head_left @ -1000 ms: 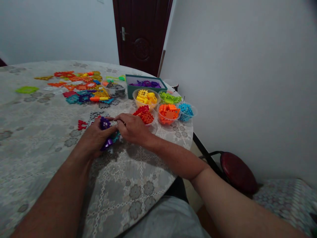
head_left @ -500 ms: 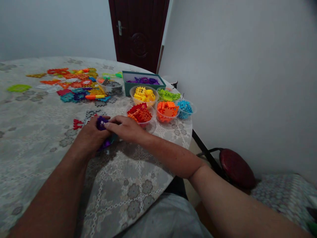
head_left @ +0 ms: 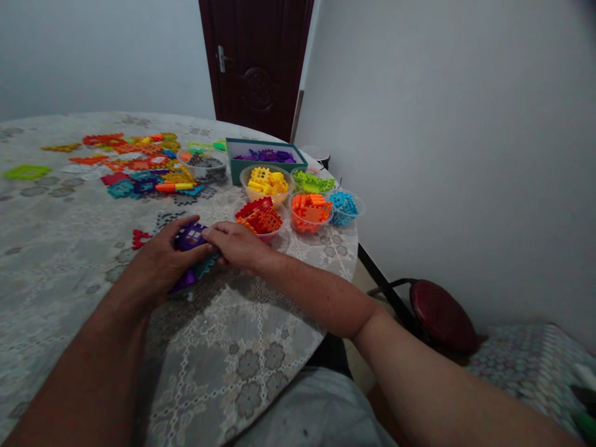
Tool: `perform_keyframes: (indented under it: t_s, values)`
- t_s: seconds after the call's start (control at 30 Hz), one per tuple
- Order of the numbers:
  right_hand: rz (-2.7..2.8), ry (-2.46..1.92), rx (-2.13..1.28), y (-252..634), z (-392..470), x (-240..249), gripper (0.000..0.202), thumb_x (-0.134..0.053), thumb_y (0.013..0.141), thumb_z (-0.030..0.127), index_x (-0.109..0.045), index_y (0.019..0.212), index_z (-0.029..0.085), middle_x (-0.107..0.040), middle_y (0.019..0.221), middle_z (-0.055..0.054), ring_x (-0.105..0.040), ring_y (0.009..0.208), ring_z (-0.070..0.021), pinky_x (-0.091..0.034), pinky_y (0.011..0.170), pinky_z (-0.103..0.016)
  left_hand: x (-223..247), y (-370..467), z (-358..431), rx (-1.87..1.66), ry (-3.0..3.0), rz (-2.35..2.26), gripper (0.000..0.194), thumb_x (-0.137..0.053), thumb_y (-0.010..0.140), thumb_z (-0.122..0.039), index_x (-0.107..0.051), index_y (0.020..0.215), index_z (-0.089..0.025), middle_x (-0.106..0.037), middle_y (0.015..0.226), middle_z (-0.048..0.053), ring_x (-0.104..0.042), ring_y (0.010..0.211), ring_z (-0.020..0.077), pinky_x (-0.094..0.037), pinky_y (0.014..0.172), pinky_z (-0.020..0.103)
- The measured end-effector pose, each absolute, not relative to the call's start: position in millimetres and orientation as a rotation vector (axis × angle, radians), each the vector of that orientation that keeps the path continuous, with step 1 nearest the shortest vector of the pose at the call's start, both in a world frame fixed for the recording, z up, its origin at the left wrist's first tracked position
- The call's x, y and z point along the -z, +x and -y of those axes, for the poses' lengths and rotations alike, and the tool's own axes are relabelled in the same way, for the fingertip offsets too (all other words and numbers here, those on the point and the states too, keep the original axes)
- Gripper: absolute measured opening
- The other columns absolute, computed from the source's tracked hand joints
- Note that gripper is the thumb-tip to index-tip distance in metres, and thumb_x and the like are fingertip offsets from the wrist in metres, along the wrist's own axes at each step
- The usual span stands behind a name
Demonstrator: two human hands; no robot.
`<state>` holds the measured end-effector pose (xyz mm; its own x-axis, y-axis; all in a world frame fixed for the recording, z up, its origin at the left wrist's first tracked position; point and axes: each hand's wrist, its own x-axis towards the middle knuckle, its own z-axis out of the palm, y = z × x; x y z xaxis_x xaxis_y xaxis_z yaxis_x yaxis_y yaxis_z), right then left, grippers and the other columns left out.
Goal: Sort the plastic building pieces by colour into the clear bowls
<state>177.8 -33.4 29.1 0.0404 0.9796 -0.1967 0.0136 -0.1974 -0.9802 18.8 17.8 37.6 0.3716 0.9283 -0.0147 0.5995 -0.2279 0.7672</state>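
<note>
The purple window piece [head_left: 192, 234] lies between the two hands, at the near part of the surface [head_left: 261, 385]. It sits just right of the left hand [head_left: 162, 264], whose thumb passes along its near side while the fingers curl round its far left edge, grasping it. The right hand [head_left: 239, 248] comes in from the right, thumb and forefinger pinched at the right edge, so both hands touch the piece and neither is clearly nearer. Its visible face looks almost square and tilts upward; a long axis cannot be told. A second purple piece [head_left: 184, 280] and a teal piece [head_left: 205, 266] show below it, on the near side; whether they are joined to it is hidden. A red piece [head_left: 140, 238] lies left of the left hand, and the bowl of red pieces [head_left: 261, 217] stands beyond the right hand.
</note>
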Motion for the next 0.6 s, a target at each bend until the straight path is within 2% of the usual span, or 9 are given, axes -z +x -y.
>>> perform_keyframes:
  t_s: [0.17,0.23,0.37,0.43,0.5,0.6]
  values:
    - [1.068,-1.392,-1.333,176.9,34.3,-30.2,0.028,-0.058,0.107,0.045,-0.057,0.09,0.024,-0.053,0.069,0.007,-0.051,0.051,-0.0077,-0.036,0.045,-0.016,-32.9,14.6,-23.6,-0.619,1.906,-1.26,0.09,-0.082,0.076,-0.058,-0.055,0.158,-0.032,-0.064,0.15,0.009,-0.067,0.121,0.0322,-0.053,0.101,0.041]
    - [1.056,-1.384,-1.343,176.9,36.1,-31.6,0.027,-0.057,0.108,0.044,-0.057,0.089,0.024,-0.052,0.064,0.008,-0.05,0.049,-0.0081,-0.036,0.044,-0.015,-35.1,13.4,-22.6,-0.626,1.886,-1.232,0.091,-0.085,0.074,-0.056,-0.056,0.157,-0.031,-0.065,0.15,0.009,-0.068,0.119,0.0314,-0.055,0.098,0.039]
    - [1.087,-1.37,-1.28,177.2,44.0,-35.9,0.025,-0.052,0.109,0.04,-0.055,0.089,0.024,-0.055,0.056,0.007,-0.048,0.041,-0.0099,-0.035,0.039,-0.018,-41.6,11.3,-17.1,-0.624,1.543,-1.087,0.099,-0.093,0.066,-0.048,-0.054,0.155,-0.027,-0.077,0.12,0.008,-0.074,0.09,0.0242,-0.059,0.073,0.031]
    - [1.111,-1.343,-1.197,177.2,49.4,-38.1,0.023,-0.051,0.109,0.04,-0.055,0.092,0.025,-0.058,0.06,0.007,-0.051,0.043,-0.0102,-0.039,0.04,-0.018,-42.9,10.0,-15.7,-0.623,1.396,-1.026,0.092,-0.096,0.063,-0.046,-0.059,0.145,-0.024,-0.079,0.1,0.004,-0.074,0.077,0.0219,-0.058,0.064,0.028]
    - [1.142,-1.325,-1.085,177.5,55.1,-40.3,0.02,-0.053,0.109,0.041,-0.056,0.096,0.025,-0.064,0.069,0.006,-0.056,0.048,-0.0099,-0.045,0.045,-0.019,-42.5,8.6,-16.2,-0.62,1.316,-0.975,0.082,-0.097,0.063,-0.048,-0.065,0.133,-0.022,-0.078,0.09,0.002,-0.073,0.072,0.0216,-0.058,0.061,0.028]
    - [1.23,-1.35,-0.859,180.8,61.9,-43.8,0.019,-0.055,0.107,0.042,-0.061,0.101,0.025,-0.069,0.085,0.003,-0.062,0.061,-0.0101,-0.05,0.054,-0.02,-39.9,6.7,-19.2,-0.649,1.225,-0.942,0.077,-0.098,0.062,-0.05,-0.068,0.127,-0.021,-0.078,0.09,0.002,-0.073,0.071,0.0202,-0.059,0.061,0.028]
